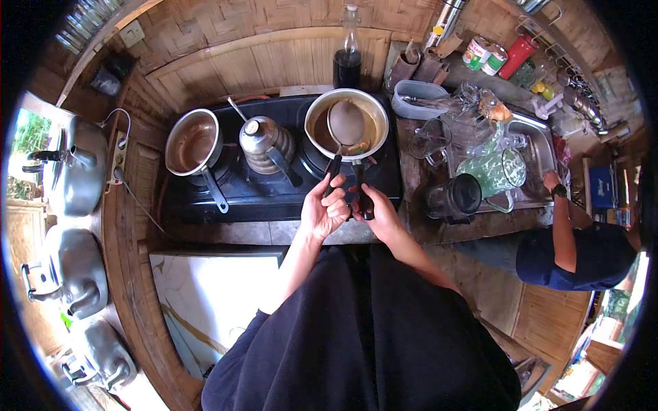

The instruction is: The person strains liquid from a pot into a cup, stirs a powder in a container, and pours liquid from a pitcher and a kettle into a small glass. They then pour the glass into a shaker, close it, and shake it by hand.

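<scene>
My left hand [325,209] is closed around the black handle of a round grey strainer [346,123]; whether its head is mesh or solid is hard to tell. That head is over the inside of a saucepan [381,109] holding some brownish liquid. My right hand [378,212] grips the pan's dark handle, close beside my left hand. The saucepan rests on the right burner of a black gas stove [274,198]. Left of it stands a metal gooseneck kettle [264,154], and farther left a second saucepan [194,142] with a brown-stained inside.
A bottle of dark liquid [347,65] stands behind the stove. To the right are a grey plastic tub [415,99], a black-lidded jar [462,195] and a green speckled pitcher [493,171] in the sink [545,144]. A co-worker [569,250] reaches there. Large kettles [79,270] line the left.
</scene>
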### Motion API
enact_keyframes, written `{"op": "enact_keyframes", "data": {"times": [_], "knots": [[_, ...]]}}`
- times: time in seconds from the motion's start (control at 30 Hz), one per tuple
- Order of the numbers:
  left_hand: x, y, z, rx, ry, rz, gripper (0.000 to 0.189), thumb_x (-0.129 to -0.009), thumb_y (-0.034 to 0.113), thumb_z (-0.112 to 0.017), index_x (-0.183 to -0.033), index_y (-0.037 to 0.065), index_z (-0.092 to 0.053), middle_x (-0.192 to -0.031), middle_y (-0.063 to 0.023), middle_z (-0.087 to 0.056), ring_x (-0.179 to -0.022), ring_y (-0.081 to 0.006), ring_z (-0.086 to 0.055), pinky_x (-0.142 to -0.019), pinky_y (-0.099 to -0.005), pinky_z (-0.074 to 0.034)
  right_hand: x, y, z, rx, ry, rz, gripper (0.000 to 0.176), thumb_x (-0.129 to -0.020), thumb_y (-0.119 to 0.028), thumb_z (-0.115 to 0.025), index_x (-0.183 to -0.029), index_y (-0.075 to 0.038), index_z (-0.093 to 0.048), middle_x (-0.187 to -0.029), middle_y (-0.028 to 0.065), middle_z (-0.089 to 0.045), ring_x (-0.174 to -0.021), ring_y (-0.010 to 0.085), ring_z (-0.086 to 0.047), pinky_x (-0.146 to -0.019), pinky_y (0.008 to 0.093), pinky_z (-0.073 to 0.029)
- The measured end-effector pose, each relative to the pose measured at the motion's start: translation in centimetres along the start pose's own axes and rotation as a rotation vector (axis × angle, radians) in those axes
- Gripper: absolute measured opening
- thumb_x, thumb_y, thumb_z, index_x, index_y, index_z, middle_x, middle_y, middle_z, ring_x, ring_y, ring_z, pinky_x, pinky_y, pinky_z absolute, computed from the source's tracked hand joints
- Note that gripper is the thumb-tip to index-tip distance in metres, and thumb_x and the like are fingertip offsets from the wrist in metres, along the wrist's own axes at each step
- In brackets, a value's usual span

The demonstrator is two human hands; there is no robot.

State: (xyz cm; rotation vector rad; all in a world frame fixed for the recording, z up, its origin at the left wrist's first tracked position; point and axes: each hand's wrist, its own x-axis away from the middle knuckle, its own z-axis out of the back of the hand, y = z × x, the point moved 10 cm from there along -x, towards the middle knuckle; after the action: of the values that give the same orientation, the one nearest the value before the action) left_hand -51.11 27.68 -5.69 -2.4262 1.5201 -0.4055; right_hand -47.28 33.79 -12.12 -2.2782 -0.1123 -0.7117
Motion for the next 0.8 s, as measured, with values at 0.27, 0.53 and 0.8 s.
{"op": "enact_keyframes", "data": {"times": [0.27,0.53,0.8], "knots": [[0.1,0.5,1.2,-0.091,0.082,-0.016,0.025,-0.104,0.031,-0.037,-0.09,0.009,-0.041,-0.051,0.0053,-0.028,-0.04,-0.0064,-0.02,-0.038,-0.0219,-0.022,-0.6,0.3,-0.3,-0.049,-0.007,-0.067,0.029,-0.098,-0.029,-0.048,-0.101,-0.002,-0.06,-0.064,0.0036,-0.051,-0.052,0.0136,-0.047,-0.043,0.0266,-0.036],[0.9,1.9,2.4,-0.687,0.206,-0.046,0.024,-0.101,0.033,-0.037,-0.09,0.013,-0.042,-0.054,0.0045,-0.027,-0.045,-0.0084,-0.026,-0.047,-0.0257,-0.027,-0.4,-1.2,-0.5,0.124,0.073,0.062,0.025,-0.098,-0.03,-0.055,-0.092,-0.006,-0.052,-0.061,-0.0001,-0.043,-0.048,0.0074,-0.04,-0.038,0.0216,-0.029],[3.2,5.2,-0.1,-1.296,0.409,-0.415,0.007,-0.096,0.016,-0.038,-0.093,0.011,-0.041,-0.06,0.0023,-0.036,-0.047,-0.0068,-0.032,-0.044,-0.0235,-0.027,1.5,-3.1,-0.4,0.181,0.004,0.107,0.022,-0.099,-0.027,-0.054,-0.091,-0.006,-0.049,-0.06,-0.0004,-0.043,-0.044,0.0071,-0.037,-0.038,0.022,-0.027]]}}
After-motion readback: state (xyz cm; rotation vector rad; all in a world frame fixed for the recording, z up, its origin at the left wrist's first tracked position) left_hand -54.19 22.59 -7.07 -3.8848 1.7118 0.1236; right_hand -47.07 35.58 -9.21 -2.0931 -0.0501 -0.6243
